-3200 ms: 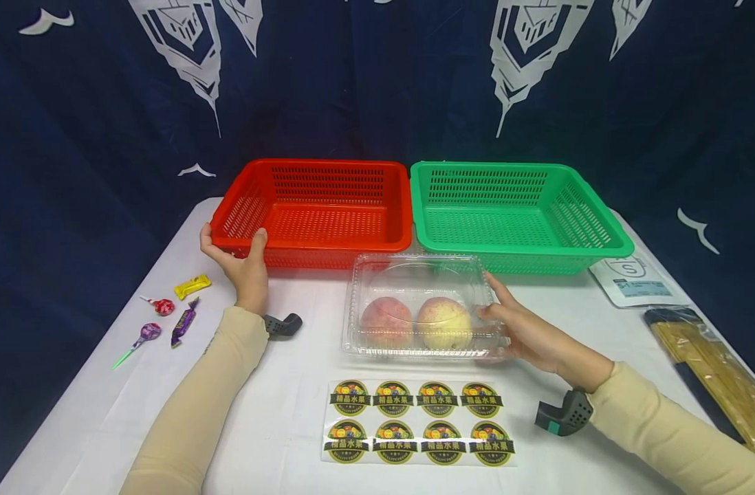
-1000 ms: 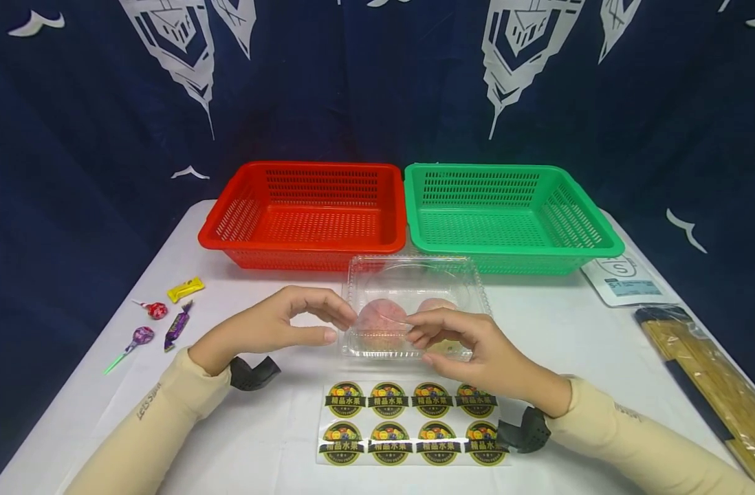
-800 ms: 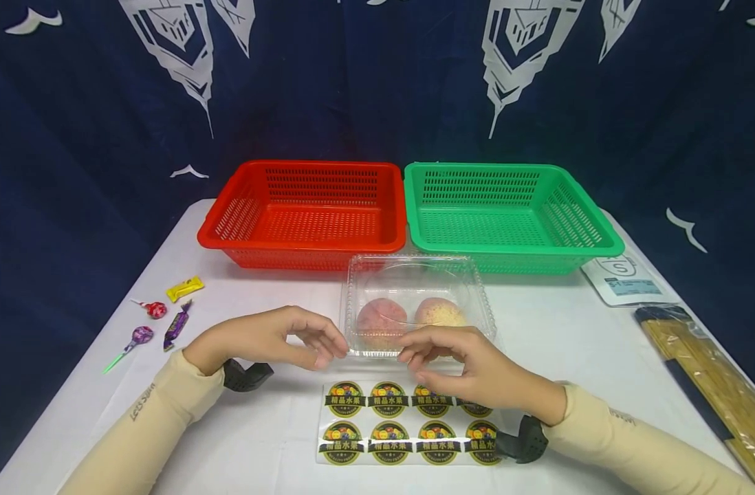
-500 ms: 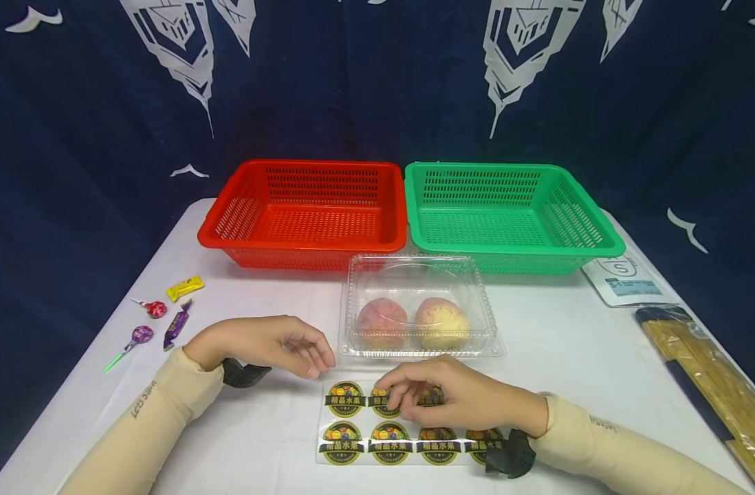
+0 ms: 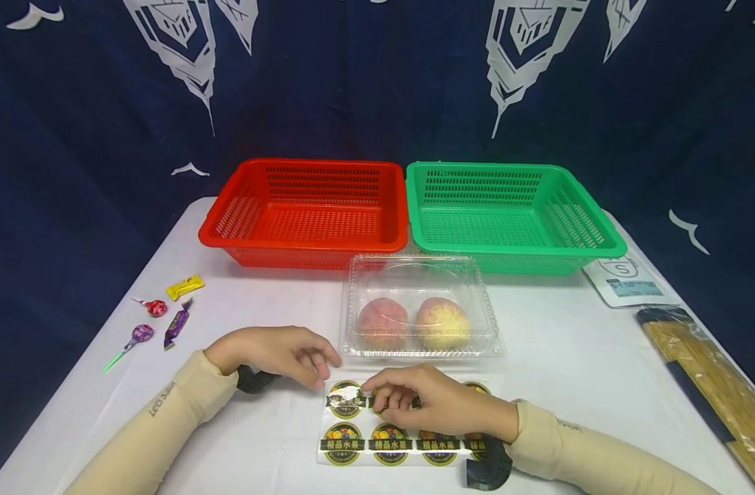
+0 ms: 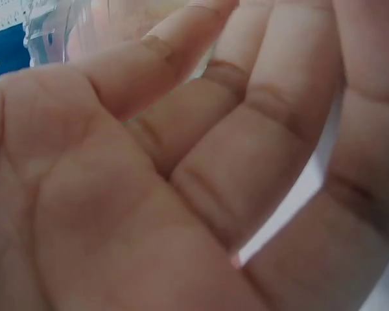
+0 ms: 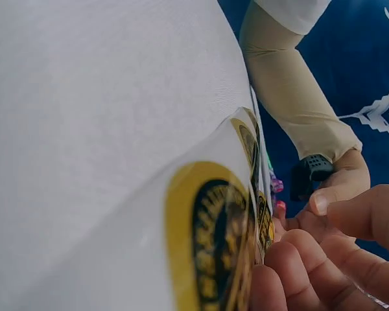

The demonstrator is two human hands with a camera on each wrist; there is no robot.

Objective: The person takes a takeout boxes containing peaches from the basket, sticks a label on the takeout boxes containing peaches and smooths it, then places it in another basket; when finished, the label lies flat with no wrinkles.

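Note:
A sticker sheet (image 5: 390,434) with round yellow-and-black fruit labels lies at the table's front. My right hand (image 5: 377,401) lies over its top row, fingers curled, pinching the edge of one sticker (image 7: 211,236). My left hand (image 5: 322,364) rests with relaxed fingers at the sheet's upper left corner, holding nothing; the left wrist view shows only its palm (image 6: 181,181). Just behind the sheet stands a closed clear clamshell box (image 5: 419,271) with two peaches (image 5: 442,322) inside.
A red basket (image 5: 303,242) and a green basket (image 5: 518,246) stand side by side at the back. Several candies and lollipops (image 5: 167,316) lie at the left. A white pouch (image 5: 628,282) and a long brown package (image 5: 718,381) lie at the right edge.
Both hands left the clamshell box and came down toward me. The right hand slid left onto the sticker sheet's top row; the left hand settled at the sheet's corner.

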